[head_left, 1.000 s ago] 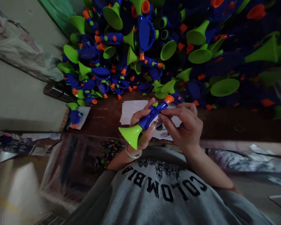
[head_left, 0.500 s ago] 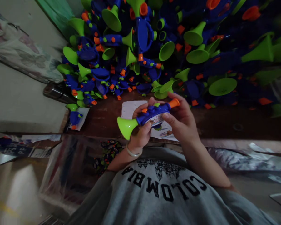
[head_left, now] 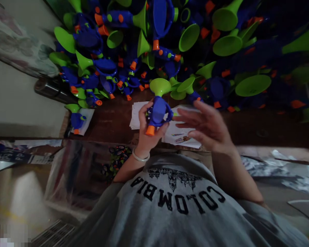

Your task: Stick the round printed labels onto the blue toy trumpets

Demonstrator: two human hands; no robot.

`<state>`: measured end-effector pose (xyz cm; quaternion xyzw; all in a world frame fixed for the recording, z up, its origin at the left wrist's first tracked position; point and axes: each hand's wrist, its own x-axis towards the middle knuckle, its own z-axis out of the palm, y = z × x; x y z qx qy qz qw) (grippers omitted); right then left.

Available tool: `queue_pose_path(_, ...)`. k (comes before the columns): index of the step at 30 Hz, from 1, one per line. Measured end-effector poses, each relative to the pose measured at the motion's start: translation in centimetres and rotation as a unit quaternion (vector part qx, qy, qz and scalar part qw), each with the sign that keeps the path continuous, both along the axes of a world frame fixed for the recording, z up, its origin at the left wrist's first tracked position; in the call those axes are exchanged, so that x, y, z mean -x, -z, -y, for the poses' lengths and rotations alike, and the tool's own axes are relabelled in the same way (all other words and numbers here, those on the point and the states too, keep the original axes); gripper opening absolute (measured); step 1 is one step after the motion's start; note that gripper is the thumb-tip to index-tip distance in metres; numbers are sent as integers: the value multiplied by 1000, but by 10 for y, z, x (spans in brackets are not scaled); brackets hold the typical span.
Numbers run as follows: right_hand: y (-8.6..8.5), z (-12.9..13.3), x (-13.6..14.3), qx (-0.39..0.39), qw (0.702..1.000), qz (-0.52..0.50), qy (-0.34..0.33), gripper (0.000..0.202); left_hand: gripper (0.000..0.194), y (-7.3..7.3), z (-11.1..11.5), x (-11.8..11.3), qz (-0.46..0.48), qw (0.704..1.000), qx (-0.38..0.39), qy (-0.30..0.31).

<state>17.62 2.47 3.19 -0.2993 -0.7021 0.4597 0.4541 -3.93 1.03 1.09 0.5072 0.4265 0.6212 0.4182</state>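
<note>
A blue toy trumpet (head_left: 159, 110) with a green bell and an orange mouthpiece is held by my left hand (head_left: 147, 135), which wears a pale bracelet at the wrist. Its bell points away from me, and the plain blue side faces up. Just right of the toy, my right hand (head_left: 208, 128) has its fingers spread and holds nothing. Beneath the hands, printed sticker sheets (head_left: 181, 134) and a white paper stack (head_left: 136, 115) lie on the dark table (head_left: 110, 118).
Many similar trumpets (head_left: 159, 20) are heaped along the back of the table. A dark bottle (head_left: 47, 90) lies at the left, near one trumpet (head_left: 76, 120) on white paper. Below the table edge is a plastic-lined container (head_left: 86, 171).
The trumpet has turned from lying sideways to having its bell away from me. My right hand has let go of it and moved right with fingers spread. The camera view has shifted slightly.
</note>
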Motion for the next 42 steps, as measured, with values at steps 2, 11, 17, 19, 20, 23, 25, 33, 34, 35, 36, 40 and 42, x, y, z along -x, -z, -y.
queue_pose_path(2, 7, -4, -16, 13, 990, -35, 138, 58, 70, 3, -2, 8, 46, 998, 33, -32)
queue_pose_path(11, 70, -2, -60, 27, 900, 301, 315, 47, 83, 22, -5, 43, 111, 984, 50, -133)
queue_pose_path(17, 91, 3, -40, -14, 881, 388, 271, 78, 86, 29, 1, 44, 152, 977, 91, -118)
queue_pose_path(19, 90, 3, -37, -12, 864, 432, 260, 82, 86, 28, 2, 43, 169, 975, 97, -110)
queue_pose_path(20, 90, 3, -36, -8, 853, 456, 253, 84, 86, 27, 2, 42, 176, 974, 96, -104)
queue_pose_path(23, 89, 4, -35, -1, 832, 498, 244, 85, 89, 28, 1, 40, 188, 975, 86, -85)
queue_pose_path(25, 90, 4, -36, -6, 833, 496, 247, 81, 89, 29, 0, 39, 188, 976, 83, -76)
queue_pose_path(33, 95, 0, -39, 0, 844, 472, 254, 76, 77, 36, -1, 45, 197, 972, 90, -96)
queue_pose_path(34, 94, 0, -39, 5, 845, 470, 256, 75, 75, 36, -1, 47, 199, 970, 92, -104)
queue_pose_path(35, 93, -1, -39, 10, 845, 469, 256, 74, 74, 37, -1, 50, 201, 969, 95, -111)
queue_pose_path(36, 92, -2, -39, 13, 846, 468, 256, 72, 73, 38, -1, 52, 204, 967, 97, -118)
queue_pose_path(40, 91, -6, -40, 15, 855, 460, 238, 64, 76, 46, -5, 62, 208, 960, 106, -155)
queue_pose_path(42, 92, -7, -41, 20, 861, 453, 229, 57, 79, 53, -8, 66, 212, 954, 122, -175)
